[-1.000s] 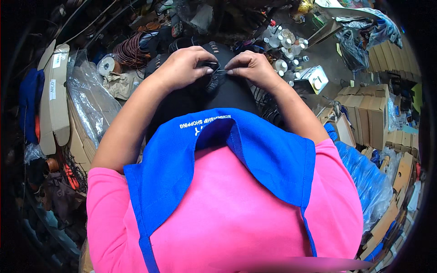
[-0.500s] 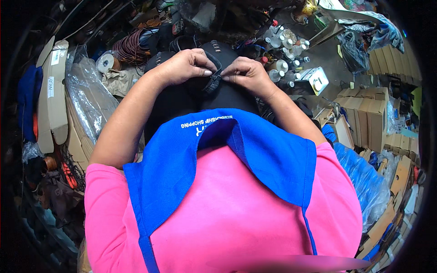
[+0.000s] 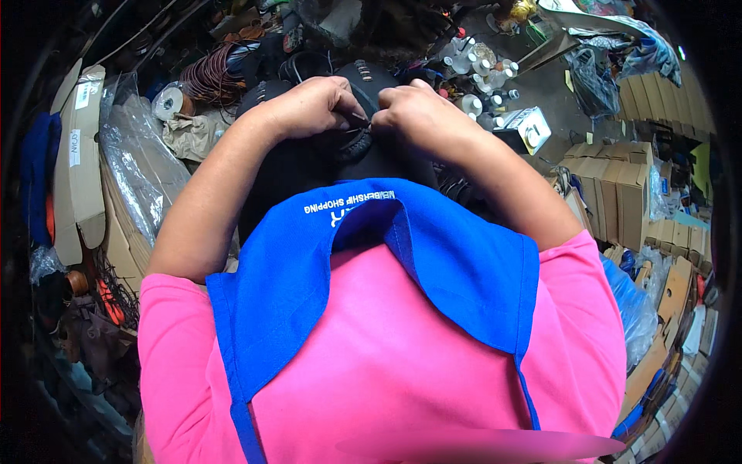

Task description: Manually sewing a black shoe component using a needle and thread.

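A small black piece with a ridged, curved edge (image 3: 354, 145), perhaps a shoe part, lies over my lap between both hands. My left hand (image 3: 323, 106) is closed on its far left side, thumb and fingers pinched together. Close beside it on the right is my right hand (image 3: 406, 114), its fingers curled in a pinch at the piece's edge. What sits between those right fingertips is hidden or too small to make out. Under the hands are black trousers (image 3: 267, 174) with light stitches at the knees. A blue apron (image 3: 286, 301) covers my front.
Several clear bottles (image 3: 483, 73) and a rectangular can (image 3: 529, 130) stand to the far right. Cardboard boxes (image 3: 610, 182) are stacked at the right. On the left lie flattened cardboard (image 3: 79, 170), clear plastic sheeting (image 3: 143, 147), a spool (image 3: 170, 103) and coiled brown cord (image 3: 212, 75).
My right hand has rolled over, its back now up and its fingers curled tighter. My left fingers have curled in more. The black piece is turned slightly and sits lower between the hands.
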A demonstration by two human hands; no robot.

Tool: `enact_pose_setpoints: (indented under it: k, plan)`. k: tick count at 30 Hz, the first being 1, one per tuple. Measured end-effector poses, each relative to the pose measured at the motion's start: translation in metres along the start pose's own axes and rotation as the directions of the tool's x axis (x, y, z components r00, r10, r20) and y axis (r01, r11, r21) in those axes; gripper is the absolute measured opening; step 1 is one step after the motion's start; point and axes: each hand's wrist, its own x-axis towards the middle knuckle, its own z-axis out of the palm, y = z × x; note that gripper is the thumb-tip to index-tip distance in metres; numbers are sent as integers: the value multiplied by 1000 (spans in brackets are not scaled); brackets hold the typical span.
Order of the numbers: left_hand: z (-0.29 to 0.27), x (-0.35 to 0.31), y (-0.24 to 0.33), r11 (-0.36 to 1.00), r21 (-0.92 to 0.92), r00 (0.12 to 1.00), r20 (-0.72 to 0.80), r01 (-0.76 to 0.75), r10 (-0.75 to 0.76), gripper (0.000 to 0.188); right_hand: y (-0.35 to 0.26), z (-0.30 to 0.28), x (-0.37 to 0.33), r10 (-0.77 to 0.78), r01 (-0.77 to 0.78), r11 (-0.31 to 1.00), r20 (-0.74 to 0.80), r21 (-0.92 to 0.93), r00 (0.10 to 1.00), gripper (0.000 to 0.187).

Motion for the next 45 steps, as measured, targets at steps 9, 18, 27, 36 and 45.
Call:
enact_pose_setpoints:
  k: [9, 18, 27, 36, 45]
  plan:
    - [7, 2, -11, 998, 51, 946, -320, -45, 59, 34, 10, 7, 9, 50, -34, 955, -47, 295, 998, 16]
    - [33, -75, 20, 953, 66, 897, -363, 296, -254, 29, 32, 12, -30, 340, -298, 423, 154, 856, 928, 20]
    - [-14, -90, 21, 610, -767, 670, -562, -201, -485, 37, 60, 8, -84, 526, -247, 355, 26, 901, 850, 29]
    - [-22, -81, -56, 36, -925, 830, -357, -379, -428, 42, 12, 48, -105, 369, -362, 929, -142, 72, 918, 35]
    - [-52, -113, -115, 807, -579, 487, -675, 116, -555, 38, 53, 32, -112, 784, -265, 410, -189, 873, 591, 49]
